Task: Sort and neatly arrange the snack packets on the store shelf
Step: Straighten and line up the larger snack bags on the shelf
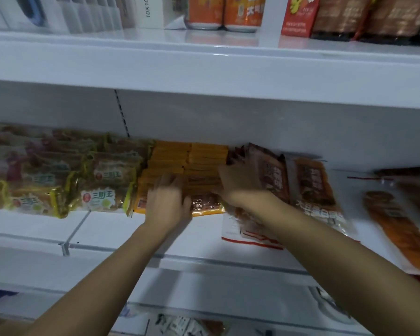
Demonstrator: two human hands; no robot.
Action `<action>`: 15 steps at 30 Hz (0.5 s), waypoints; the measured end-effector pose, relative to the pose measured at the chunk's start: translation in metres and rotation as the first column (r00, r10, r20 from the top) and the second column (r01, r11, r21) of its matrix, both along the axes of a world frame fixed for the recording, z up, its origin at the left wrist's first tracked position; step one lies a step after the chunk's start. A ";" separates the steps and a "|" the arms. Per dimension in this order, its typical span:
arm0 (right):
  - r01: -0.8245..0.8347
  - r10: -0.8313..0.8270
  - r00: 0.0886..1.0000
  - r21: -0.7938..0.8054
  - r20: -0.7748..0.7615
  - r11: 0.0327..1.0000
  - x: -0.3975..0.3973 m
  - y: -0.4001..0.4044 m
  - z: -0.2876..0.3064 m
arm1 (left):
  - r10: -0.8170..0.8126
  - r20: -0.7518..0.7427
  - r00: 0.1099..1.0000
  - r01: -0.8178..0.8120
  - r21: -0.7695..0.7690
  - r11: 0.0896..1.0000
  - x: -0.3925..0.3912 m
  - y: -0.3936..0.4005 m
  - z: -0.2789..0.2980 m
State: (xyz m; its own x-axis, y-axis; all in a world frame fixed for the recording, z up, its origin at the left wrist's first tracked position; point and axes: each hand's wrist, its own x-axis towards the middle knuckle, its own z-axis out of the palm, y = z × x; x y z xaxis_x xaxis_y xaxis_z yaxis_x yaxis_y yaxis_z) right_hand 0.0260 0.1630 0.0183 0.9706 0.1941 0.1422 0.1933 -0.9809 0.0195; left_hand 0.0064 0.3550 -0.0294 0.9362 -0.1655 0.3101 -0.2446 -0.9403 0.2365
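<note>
Packets on the middle shelf (131, 229): my left hand (166, 202) rests flat, fingers extended, on the orange packets (192, 161). My right hand (238, 183) grips the dark brown packets (269, 170) just beside them.

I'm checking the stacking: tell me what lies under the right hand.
The right hand rests on the orange packets and touches the brown packets beside them. Whatever lies directly beneath its palm is covered.

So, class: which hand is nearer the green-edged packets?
Left. The left hand rests on the orange packets beside the green-edged packets; the right hand is farther.
</note>
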 end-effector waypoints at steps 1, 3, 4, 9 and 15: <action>-0.013 0.006 0.999 0.125 0.050 0.992 -0.001 -0.006 0.007 | -0.024 0.022 0.999 0.025 -0.025 0.999 0.000 -0.005 0.005; -0.018 -0.031 0.992 0.377 0.125 0.926 -0.009 -0.027 0.028 | -0.066 0.053 0.996 0.069 -0.063 0.996 0.000 -0.020 0.020; 0.004 -0.078 0.987 0.461 0.142 0.887 -0.015 -0.043 0.039 | -0.085 0.065 0.994 0.090 -0.066 0.994 0.000 -0.031 0.030; 0.286 -0.336 0.938 0.355 0.087 0.890 -0.051 -0.157 0.043 | -0.274 -0.048 0.961 0.276 0.047 0.960 -0.003 -0.114 0.075; 0.508 -0.512 0.859 0.111 0.008 0.854 -0.109 -0.301 -0.010 | -0.474 -0.048 0.879 0.474 0.190 0.860 -0.017 -0.236 0.077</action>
State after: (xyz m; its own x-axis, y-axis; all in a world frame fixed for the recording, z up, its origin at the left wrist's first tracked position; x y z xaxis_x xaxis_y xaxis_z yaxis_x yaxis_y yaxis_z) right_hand -0.0834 -0.1377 0.0085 0.9231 -0.3445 0.1711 -0.3339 -0.9385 -0.0883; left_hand -0.0105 0.1195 0.0478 0.7294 -0.6451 0.2275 -0.6724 -0.7373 0.0651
